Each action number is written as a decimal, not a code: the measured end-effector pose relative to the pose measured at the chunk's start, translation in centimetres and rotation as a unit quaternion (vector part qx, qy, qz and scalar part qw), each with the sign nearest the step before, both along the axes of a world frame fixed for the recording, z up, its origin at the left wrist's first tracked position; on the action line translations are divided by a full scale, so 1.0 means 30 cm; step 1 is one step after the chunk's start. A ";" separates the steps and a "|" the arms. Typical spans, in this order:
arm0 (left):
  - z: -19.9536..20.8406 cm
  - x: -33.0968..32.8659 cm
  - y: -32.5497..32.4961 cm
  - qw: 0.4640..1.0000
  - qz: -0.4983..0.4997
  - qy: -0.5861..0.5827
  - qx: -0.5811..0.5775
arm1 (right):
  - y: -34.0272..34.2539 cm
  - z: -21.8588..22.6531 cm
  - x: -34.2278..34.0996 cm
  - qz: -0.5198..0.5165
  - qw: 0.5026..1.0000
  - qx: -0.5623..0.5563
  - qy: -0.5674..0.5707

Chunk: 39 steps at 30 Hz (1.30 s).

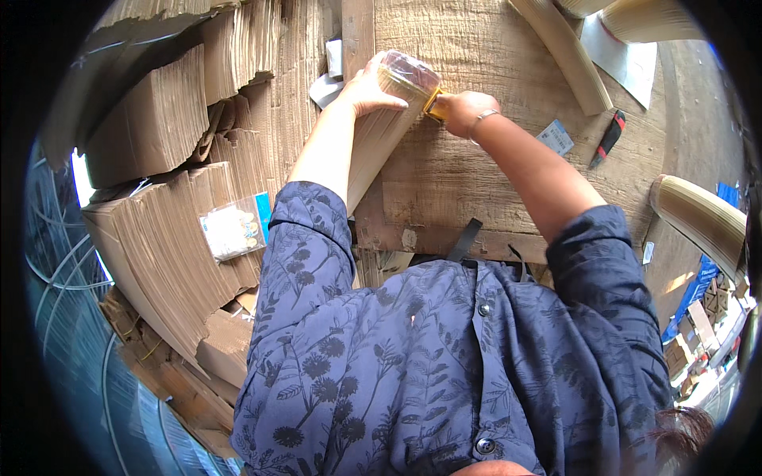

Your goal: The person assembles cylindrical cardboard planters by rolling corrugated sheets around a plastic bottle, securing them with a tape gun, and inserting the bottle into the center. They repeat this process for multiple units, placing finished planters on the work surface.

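My left hand [370,91] grips a long bundle of flat cardboard sheets [379,136], with the thumb along its near side and the fingers around its far left side. Shiny clear film [413,69] covers the upper end of this bundle, which leans at a slant over the wooden table. Against the right side of that end, my right hand [470,113] is closed on a yellow, shiny thing [436,105]. It looks like a roll of tape, but my fingers hide part of it.
Tall cardboard stacks [147,119] crowd the left, with a clear packet [232,230] on one. A red-and-black utility knife [609,136] and a printed label [556,138] lie right on the wooden table [492,190]. More bundles stand at the right, including a curved one [698,208].
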State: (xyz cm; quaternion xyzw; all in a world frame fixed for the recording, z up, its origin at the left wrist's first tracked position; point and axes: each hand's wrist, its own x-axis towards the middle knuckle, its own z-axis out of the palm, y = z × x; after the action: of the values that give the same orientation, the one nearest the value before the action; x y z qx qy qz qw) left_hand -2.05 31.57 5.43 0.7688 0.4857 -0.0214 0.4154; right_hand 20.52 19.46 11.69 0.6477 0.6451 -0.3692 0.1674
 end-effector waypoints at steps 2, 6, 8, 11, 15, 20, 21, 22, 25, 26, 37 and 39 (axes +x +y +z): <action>0.000 0.004 0.016 1.000 0.004 -0.022 -0.017 | 0.011 -0.027 -0.003 0.009 1.000 -0.008 -0.022; 0.030 -0.014 0.021 0.987 0.028 -0.120 -0.105 | -0.170 0.086 0.120 -0.108 0.994 0.014 0.003; 0.012 -0.026 0.020 0.961 0.066 -0.192 -0.188 | -0.289 0.104 0.200 -0.152 0.987 0.038 0.037; -0.002 0.042 -0.086 0.943 0.056 -0.249 -0.215 | -0.555 0.057 0.337 -0.239 0.944 0.185 0.130; 0.127 0.113 -0.280 0.993 0.090 -0.010 -0.074 | -0.829 -0.029 0.509 -0.449 0.844 0.125 0.267; 0.070 -0.311 -0.521 0.974 0.198 -0.075 -0.080 | -1.128 -0.164 0.747 -0.495 0.806 0.215 0.243; 0.096 -0.411 -0.597 0.931 0.312 -0.116 -0.147 | -1.163 -0.158 0.762 -0.544 0.779 0.190 0.246; 0.064 -0.561 -0.676 0.969 0.242 0.001 -0.053 | -1.183 -0.164 0.766 -0.616 0.723 0.153 0.272; 0.058 -0.627 -0.890 0.971 0.204 0.121 0.014 | -1.211 -0.210 0.778 -0.695 0.588 0.154 0.384; 0.050 -0.610 -0.905 0.977 0.193 0.079 0.032 | -1.212 -0.212 0.799 -0.695 0.601 0.144 0.367; 0.734 -0.090 -0.541 0.960 0.104 -0.119 0.229 | -1.308 -0.499 0.891 -0.786 0.375 0.006 0.492; 0.811 0.037 -0.471 0.964 0.064 -0.032 0.258 | -1.303 -0.528 0.875 -0.784 0.366 -0.019 0.501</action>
State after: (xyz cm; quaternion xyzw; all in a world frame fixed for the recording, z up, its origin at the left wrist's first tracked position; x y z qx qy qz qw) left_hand -0.94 17.44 29.75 0.8177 0.5092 0.1554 0.2190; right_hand 46.78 -19.63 -4.15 0.5546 -0.1944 -0.6036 -0.5388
